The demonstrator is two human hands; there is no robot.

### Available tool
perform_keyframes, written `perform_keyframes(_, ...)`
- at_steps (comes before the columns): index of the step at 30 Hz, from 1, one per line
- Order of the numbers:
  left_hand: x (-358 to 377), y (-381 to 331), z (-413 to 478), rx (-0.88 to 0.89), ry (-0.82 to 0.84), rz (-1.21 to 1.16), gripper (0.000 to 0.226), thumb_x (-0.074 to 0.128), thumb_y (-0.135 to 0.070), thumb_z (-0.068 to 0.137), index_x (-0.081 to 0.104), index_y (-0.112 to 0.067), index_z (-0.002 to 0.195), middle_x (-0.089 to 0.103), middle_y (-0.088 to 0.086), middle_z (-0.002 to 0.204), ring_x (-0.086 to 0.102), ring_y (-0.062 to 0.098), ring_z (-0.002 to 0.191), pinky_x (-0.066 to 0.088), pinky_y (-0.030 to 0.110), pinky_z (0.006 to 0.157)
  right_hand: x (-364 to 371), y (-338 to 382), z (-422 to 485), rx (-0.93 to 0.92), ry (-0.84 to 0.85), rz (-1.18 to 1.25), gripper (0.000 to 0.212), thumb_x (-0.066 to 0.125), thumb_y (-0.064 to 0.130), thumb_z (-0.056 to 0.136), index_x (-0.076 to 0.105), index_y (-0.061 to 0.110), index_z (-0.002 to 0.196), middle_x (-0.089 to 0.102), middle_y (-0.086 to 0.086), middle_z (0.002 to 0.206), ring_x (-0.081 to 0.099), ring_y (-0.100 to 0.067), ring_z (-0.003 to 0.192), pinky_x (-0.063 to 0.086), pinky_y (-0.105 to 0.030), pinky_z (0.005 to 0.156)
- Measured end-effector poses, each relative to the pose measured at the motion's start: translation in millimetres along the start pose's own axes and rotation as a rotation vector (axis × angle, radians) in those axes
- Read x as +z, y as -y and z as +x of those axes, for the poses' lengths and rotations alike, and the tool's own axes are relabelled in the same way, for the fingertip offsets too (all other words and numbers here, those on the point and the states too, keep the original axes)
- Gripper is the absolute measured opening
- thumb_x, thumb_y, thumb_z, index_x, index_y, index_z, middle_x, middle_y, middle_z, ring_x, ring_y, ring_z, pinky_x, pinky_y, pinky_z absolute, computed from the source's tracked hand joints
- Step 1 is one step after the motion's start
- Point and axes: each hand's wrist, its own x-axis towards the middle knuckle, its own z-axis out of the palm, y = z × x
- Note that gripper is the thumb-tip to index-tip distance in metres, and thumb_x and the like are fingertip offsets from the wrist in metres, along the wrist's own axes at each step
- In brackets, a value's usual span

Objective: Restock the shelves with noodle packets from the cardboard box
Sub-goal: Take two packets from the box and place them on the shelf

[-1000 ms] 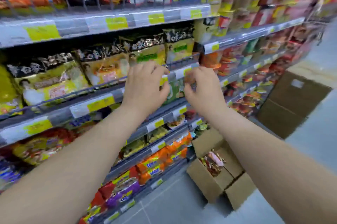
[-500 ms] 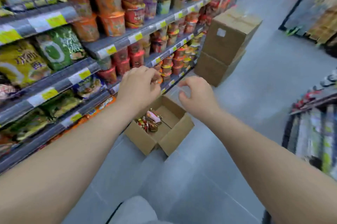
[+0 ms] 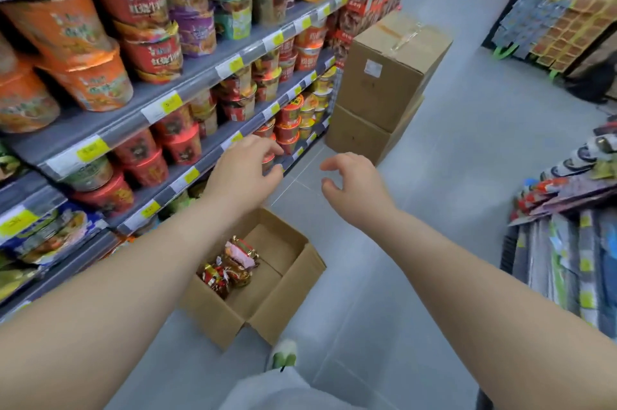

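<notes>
An open cardboard box (image 3: pixel 267 302) sits on the grey floor below my arms, against the foot of the shelves (image 3: pixel 187 78). A few red and gold noodle packets (image 3: pixel 230 266) lie in its left half; the right half shows bare cardboard. My left hand (image 3: pixel 243 169) hovers above the box in front of the lower shelf edges, fingers curled and apart, holding nothing. My right hand (image 3: pixel 354 182) hangs over the floor to the right of it, also empty with fingers spread.
The shelves on the left carry rows of noodle cups (image 3: pixel 147 28) and, lower left, packets (image 3: pixel 50 236). Two stacked sealed cartons (image 3: pixel 384 85) stand at the shelf end. A display rack (image 3: pixel 567 242) lines the right side. My shoe (image 3: pixel 283 354) is by the box's near corner.
My view has swung from the packet shelves down and right to the box on the floor. Both hands left the shelf empty and now hover above the box, which appears closer.
</notes>
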Motion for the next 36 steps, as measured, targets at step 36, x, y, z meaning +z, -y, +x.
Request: perform_keyframes(36, 97, 98, 42, -1.276, -0.606, 0.054, 0.029, 0.06, -0.022, 0.082, 0.065, -0.014, 0.11, 0.061, 0.009, 0.102, 0.058, 0.027, 0.096, 0.045, 0.033, 0.081, 185, 40, 308, -1.018, 0.811, 0.04, 0.023, 0.057, 0.009, 0.082, 0.066, 0.01, 0.103, 0.064, -0.007, 0.108, 0.054, -0.023, 0.107, 0.042, -0.031, 0.089)
